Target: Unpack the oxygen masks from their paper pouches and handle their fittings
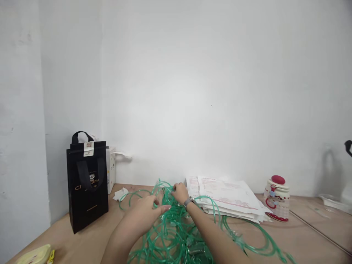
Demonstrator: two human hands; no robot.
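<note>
A tangled heap of green translucent tubing (pixel 170 238) lies on the wooden table (pixel 302 238) in front of me. My left hand (pixel 147 214) rests on top of the heap with its fingers stretched toward the right, touching the loops. My right hand (pixel 180 192), with a watch on the wrist, is closed in a pinch on a strand of the green tubing at the far side of the heap. Loops of tubing run under and around my right forearm.
A black paper gift bag (pixel 88 183) stands at the left with a white box (pixel 110 168) behind it. A stack of papers (pixel 228 200) lies right of the tubing, beside a red-and-white ceramic jar (pixel 277 198). A crumpled tissue (pixel 121 193) and a yellow object (pixel 35 255) lie left.
</note>
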